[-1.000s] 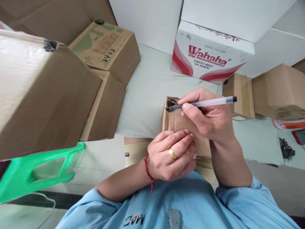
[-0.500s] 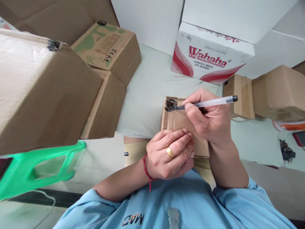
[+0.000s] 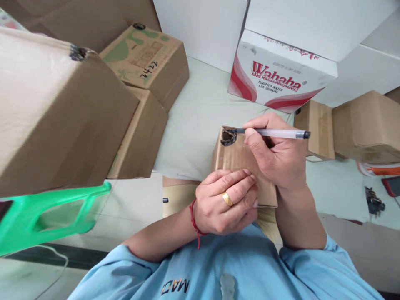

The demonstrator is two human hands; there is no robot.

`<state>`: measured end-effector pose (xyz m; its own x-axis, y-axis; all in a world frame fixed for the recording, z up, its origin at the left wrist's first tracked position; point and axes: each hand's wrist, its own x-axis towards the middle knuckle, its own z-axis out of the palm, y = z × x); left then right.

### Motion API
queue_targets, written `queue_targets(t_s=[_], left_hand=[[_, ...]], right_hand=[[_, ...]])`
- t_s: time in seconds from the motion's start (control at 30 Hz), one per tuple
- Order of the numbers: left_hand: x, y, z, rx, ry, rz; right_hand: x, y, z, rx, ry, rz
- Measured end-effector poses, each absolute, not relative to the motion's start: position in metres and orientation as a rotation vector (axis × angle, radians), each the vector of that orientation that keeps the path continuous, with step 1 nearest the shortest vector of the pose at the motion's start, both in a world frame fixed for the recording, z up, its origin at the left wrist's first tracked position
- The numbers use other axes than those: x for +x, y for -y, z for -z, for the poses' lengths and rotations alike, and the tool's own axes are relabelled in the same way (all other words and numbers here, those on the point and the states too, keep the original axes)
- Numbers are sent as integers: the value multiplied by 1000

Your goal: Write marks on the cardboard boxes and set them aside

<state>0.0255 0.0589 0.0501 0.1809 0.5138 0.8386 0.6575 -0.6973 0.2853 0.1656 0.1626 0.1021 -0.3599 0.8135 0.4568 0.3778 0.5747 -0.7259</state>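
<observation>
A small brown cardboard box [image 3: 240, 155] sits in front of my body. In its far left corner is a hole with a torn, black-inked rim [image 3: 228, 136]. My right hand [image 3: 276, 152] pinches a clear gel pen [image 3: 281, 133] with a dark end, its tip at the upper right of the black rim. My left hand [image 3: 228, 201], wearing a gold ring and a red string bracelet, rests on the near part of the box with curled fingers held together, gripping it. The left thumb and the box's underside are hidden.
Large cartons [image 3: 71, 112] and a green-printed box [image 3: 146, 58] stand at left, above a green plastic stool [image 3: 90, 210]. A white and red Wahaha carton [image 3: 281, 73] is at the back. More brown boxes [image 3: 362, 125] and a bunch of keys [image 3: 373, 201] lie right.
The pen tip has moved from the lower right of the hole's rim up to its upper right, and the pen lies flatter. The left hand keeps its place on the box. The view has shifted slightly.
</observation>
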Motion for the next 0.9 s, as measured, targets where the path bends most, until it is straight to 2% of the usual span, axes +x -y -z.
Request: queue_targets(t_s=[0.9], left_hand=[[27,-60,-45,-2277,1107,1572]], right_hand=[[167,-159,-99,-904,1927,-626]])
